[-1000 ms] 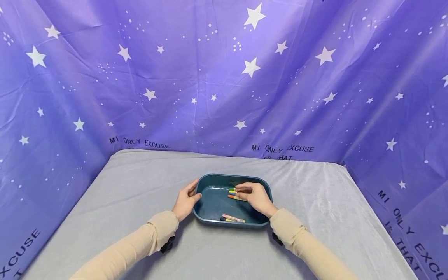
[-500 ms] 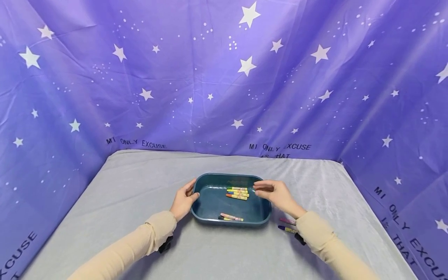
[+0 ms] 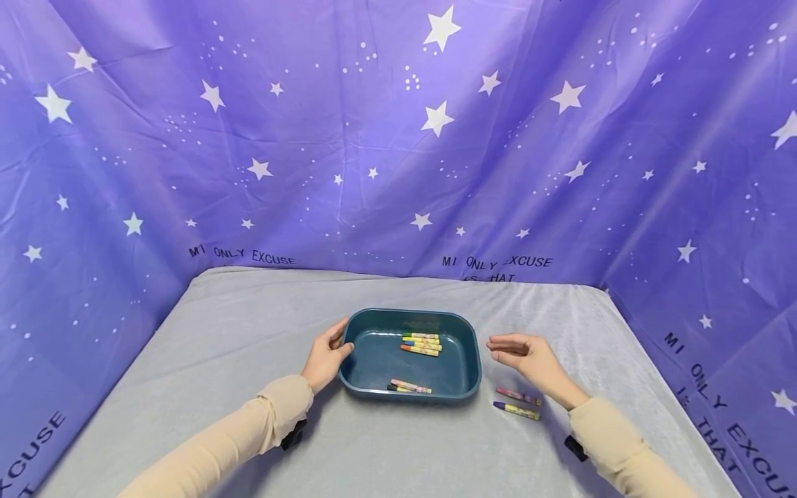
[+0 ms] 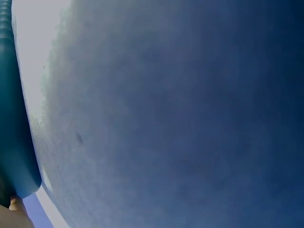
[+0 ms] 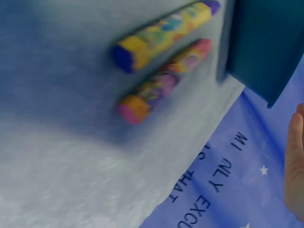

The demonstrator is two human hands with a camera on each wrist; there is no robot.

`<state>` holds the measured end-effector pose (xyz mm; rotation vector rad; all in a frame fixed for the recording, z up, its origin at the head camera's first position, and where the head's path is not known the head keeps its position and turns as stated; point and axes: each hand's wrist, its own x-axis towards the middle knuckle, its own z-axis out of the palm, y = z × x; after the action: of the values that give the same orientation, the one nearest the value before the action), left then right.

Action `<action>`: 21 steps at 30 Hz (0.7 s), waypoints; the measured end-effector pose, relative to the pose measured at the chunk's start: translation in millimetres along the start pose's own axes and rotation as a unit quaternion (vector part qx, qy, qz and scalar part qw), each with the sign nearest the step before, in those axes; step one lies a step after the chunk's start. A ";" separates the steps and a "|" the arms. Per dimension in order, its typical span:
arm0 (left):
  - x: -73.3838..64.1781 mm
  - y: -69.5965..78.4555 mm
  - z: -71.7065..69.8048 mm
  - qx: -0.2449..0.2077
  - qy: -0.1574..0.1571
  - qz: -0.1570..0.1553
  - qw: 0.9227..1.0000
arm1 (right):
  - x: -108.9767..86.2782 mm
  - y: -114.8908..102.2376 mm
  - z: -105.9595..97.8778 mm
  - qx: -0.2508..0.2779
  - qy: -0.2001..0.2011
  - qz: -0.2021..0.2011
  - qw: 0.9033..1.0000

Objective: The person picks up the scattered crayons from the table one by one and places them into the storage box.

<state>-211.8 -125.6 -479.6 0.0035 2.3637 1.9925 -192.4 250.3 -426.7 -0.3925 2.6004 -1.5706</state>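
A dark teal rectangular tray [image 3: 373, 363] sits on the table in the head view. My left hand [image 3: 325, 360] grips its left end, thumb over the rim and fingers against the outer wall. Inside the tray, several crayons [image 3: 422, 344] lie side by side toward the back right, and a pink crayon [image 3: 411, 386] overlaps a black-tipped one by the front wall. My right hand [image 3: 529, 358] hovers off the tray's right end, fingers extended, holding nothing. Below it on the cloth lie a pink-red crayon [image 3: 519, 396] and a purple crayon [image 3: 517, 411], both close up in the right wrist view.
Grey cloth [image 3: 249, 332] covers the table. Purple star-printed curtains [image 3: 349, 138] hang behind it and at both sides. The left wrist view shows mostly cloth, with the tray's outer wall [image 4: 16, 133] at its left edge.
My right hand has left the crayons in the tray and moved right, past the rim, uncovering the two crayons on the cloth. My left hand keeps its hold.
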 end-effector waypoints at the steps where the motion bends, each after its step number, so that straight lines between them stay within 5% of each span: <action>1: 0.0 -0.2 0.1 0.000 0.000 -0.001 1.000 | -2.2 1.4 -1.1 0.001 -0.002 -0.001 1.000; 21: -0.3 1.8 0.4 0.003 -0.002 -0.008 1.000 | -33.3 56.5 -12.0 0.024 -0.032 0.045 0.998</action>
<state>-211.6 -124.9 -477.9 -0.0110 2.3596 1.9765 -172.7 294.1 -472.9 -0.3131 2.4903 -1.5624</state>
